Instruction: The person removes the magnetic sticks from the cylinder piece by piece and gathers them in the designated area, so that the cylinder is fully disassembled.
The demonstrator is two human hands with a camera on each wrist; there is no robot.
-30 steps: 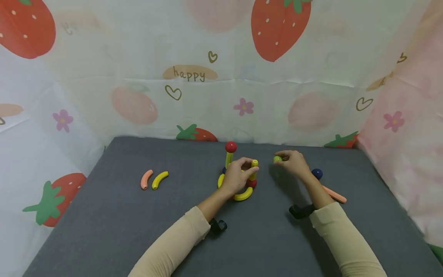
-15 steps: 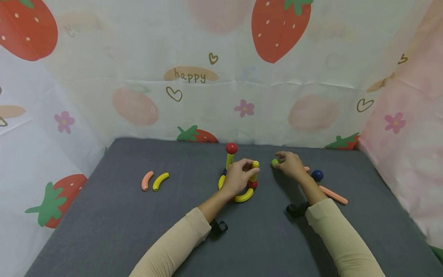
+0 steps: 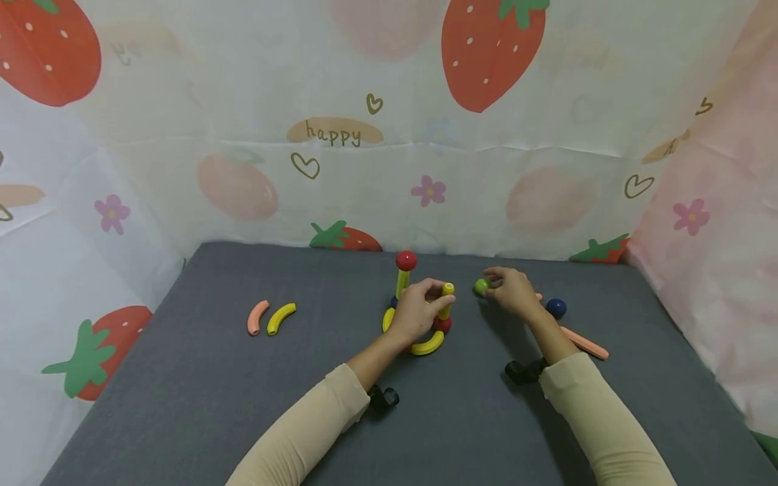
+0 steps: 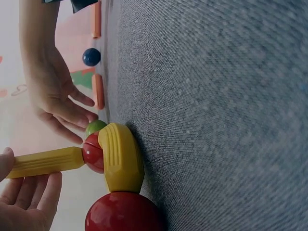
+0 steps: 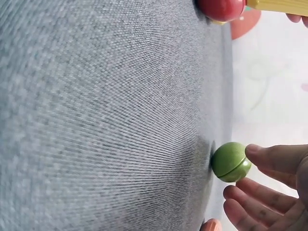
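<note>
In the head view, the person's left hand (image 3: pixel 419 310) pinches an upright yellow rod (image 3: pixel 447 301) between thumb and fingers; the rod stands on a red ball (image 3: pixel 445 325) in a ring of parts near the middle of the far edge of the table (image 3: pixel 340 418). The right hand (image 3: pixel 509 291) is beside a green ball (image 3: pixel 481 287), right of the ring and toward that far edge. A second ago the ball was up in the right fingers; now it sits lower, which suggests it has been set down loose rather than joined to the ring. A blue ball (image 3: pixel 556 308) and a pink stick (image 3: pixel 583 343) lie toward the right edge; two curved pieces (image 3: pixel 270 318) lie toward the left edge.

In the left wrist view, the rod rises from its red ball, held between thumb and fingers. A yellow curved block (image 4: pixel 121 159) links that ball to a nearer red ball (image 4: pixel 124 214).

In the right wrist view, the green ball rests on the cloth. The thumb overlaps its side, though contact is hard to tell, and the other fingers are spread loosely, not wrapped round it.
</note>
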